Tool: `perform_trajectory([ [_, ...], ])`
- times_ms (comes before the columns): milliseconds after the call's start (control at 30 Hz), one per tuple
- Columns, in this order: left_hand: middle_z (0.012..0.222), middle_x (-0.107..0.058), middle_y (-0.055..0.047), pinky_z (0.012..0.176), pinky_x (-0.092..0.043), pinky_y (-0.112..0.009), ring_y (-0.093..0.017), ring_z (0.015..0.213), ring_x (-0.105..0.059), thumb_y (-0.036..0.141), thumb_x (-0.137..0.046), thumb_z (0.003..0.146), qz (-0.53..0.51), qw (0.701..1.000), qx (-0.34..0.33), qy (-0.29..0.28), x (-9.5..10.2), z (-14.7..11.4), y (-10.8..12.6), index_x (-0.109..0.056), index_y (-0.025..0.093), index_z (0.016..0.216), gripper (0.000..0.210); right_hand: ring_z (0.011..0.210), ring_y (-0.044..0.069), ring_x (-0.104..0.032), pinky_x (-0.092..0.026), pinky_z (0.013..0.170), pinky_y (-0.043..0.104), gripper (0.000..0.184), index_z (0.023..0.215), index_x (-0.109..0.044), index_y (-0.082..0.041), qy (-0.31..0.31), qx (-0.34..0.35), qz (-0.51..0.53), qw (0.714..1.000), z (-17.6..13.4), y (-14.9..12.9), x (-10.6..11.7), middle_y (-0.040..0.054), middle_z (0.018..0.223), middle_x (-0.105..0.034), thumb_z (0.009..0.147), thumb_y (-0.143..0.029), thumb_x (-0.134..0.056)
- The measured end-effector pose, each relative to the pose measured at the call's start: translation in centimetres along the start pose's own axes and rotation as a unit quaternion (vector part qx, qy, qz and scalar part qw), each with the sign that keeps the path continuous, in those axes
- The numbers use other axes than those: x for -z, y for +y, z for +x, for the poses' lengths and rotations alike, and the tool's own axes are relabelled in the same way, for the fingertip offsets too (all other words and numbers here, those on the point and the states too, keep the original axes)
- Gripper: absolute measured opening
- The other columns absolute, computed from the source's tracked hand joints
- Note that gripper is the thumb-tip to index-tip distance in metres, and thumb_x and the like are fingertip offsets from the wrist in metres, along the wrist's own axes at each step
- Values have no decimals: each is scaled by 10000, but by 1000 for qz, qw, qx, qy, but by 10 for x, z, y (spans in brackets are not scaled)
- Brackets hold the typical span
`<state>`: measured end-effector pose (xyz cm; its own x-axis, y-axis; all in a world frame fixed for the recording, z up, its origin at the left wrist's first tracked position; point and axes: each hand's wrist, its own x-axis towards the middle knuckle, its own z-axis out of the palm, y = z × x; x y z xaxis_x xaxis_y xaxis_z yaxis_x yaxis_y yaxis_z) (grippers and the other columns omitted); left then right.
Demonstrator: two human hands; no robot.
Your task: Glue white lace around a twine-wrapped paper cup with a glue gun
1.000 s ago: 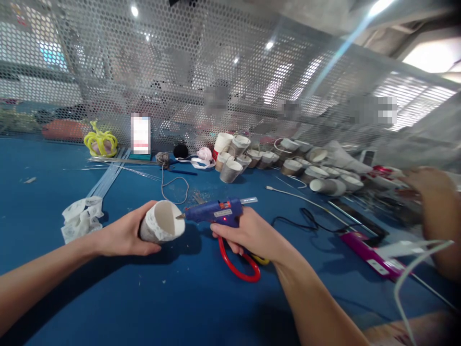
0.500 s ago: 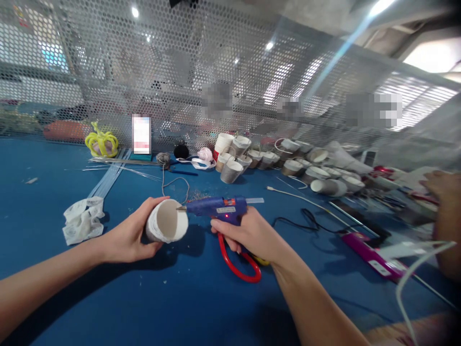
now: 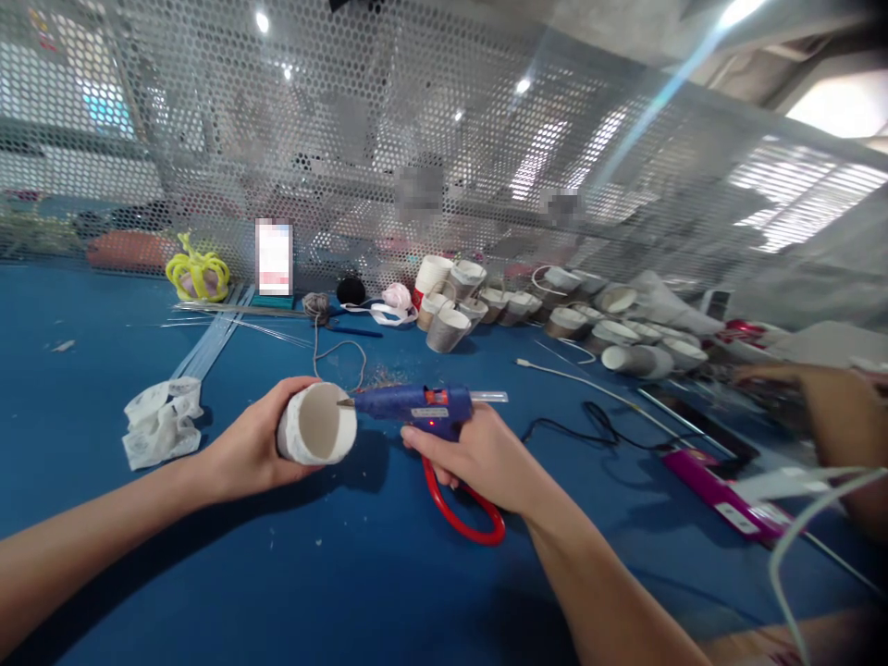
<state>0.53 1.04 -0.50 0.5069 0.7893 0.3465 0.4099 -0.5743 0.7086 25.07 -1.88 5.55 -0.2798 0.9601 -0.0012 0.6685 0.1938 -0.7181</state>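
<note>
In my left hand (image 3: 253, 442) is a white paper cup (image 3: 292, 435), tilted so its open mouth faces me and to the right. My right hand (image 3: 478, 453) grips a blue hot glue gun (image 3: 416, 407), with a clear glue stick (image 3: 489, 397) out of its back and a red light lit. The gun's metal nozzle is at the cup's right inner rim; whether it touches cannot be made out. Below my right hand lie red-handled scissors (image 3: 463, 529), their blades hidden.
White crumpled paper (image 3: 163, 421) and clear glue sticks (image 3: 215, 338) lie left. Grey yarn (image 3: 317, 307) is behind the cup. Several wrapped cups (image 3: 448, 330) stand along the mesh screen (image 3: 347, 139). A purple power strip (image 3: 725, 495) and another person's arm (image 3: 832, 407) are at right.
The cup has turned slightly and shifted a little left, and the glue gun has followed it slightly. At right, the other person's hand has reached inward over the table.
</note>
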Motion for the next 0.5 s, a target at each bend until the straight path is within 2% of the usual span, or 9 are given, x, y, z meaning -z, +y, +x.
perform_trajectory([
  [233,1075,-518,-37,841,-432,-362,-261,979,-532,248,-650,665,74,993,-20,88,1,1,-6,-388,235,1150,552,373,92,-493,-429,425,199,299,587,-551,-153,-30,-44,11,999,-3,-3,-1,-12,405,-535,789,-373,-537],
  [400,1123,-457,-106,907,-407,-420,-278,1053,-481,291,-653,690,139,985,-33,101,1,1,-4,-339,205,1195,601,369,79,-483,-406,397,178,261,664,-576,-144,-77,-34,55,995,-4,-1,-1,-29,408,-523,790,-371,-548],
  [500,1164,-416,-127,943,-390,-438,-282,1108,-439,269,-629,704,132,985,-62,96,1,0,-1,-295,186,1238,636,371,74,-480,-419,408,181,286,675,-580,-135,-57,-13,84,995,-3,0,0,-30,415,-521,801,-388,-537],
])
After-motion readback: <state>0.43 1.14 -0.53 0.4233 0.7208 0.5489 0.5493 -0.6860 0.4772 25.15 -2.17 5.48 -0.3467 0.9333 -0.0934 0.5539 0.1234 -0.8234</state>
